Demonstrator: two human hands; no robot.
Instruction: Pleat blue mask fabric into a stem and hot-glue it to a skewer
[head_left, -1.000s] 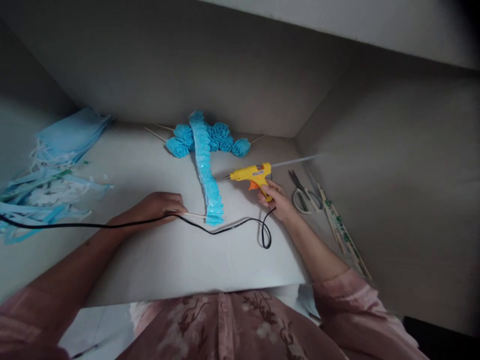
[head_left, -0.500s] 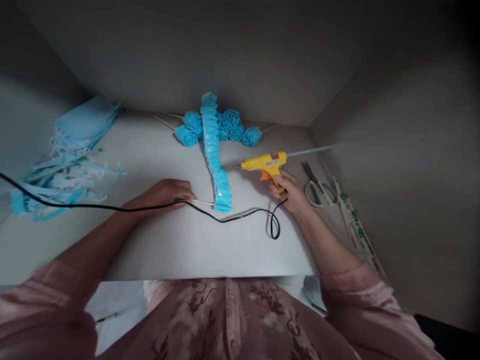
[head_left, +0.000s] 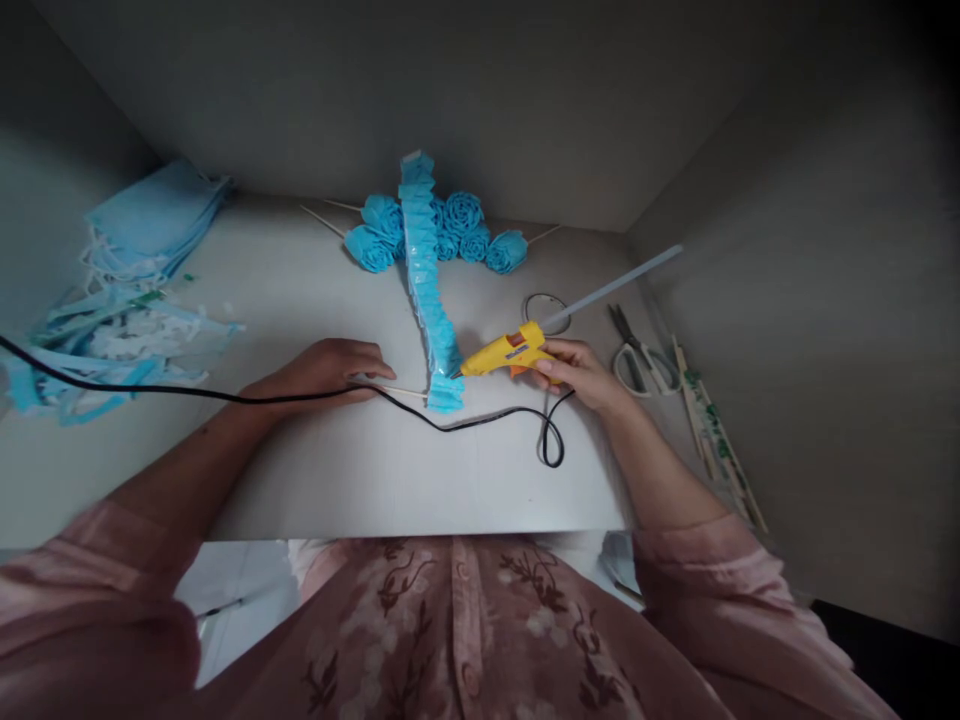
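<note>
My left hand (head_left: pixel 330 368) is closed around a thin wooden stick (head_left: pixel 407 391), whose far end meets the lower end of a pleated blue strip (head_left: pixel 421 275). The strip runs up the table and crosses over a row of blue rolled flowers (head_left: pixel 474 240). In my right hand (head_left: pixel 581 372) is a yellow glue gun (head_left: pixel 504 352), with a long clear glue stick (head_left: pixel 615 288) sticking out of its back. The gun's nozzle points left and is at the strip's right edge, near its lower end.
Folded blue face masks (head_left: pixel 154 222) lie at the back left, with cut scraps (head_left: pixel 142 340) in front. At right are scissors (head_left: pixel 641 355), a ring-shaped object (head_left: pixel 546 312) and several sticks (head_left: pixel 716 430). A black cord (head_left: pixel 187 394) crosses the table.
My right hand has brought the glue gun left and down, so its nozzle now reaches the strip's lower part. The left hand keeps its hold on the stick. The view has shifted slightly.
</note>
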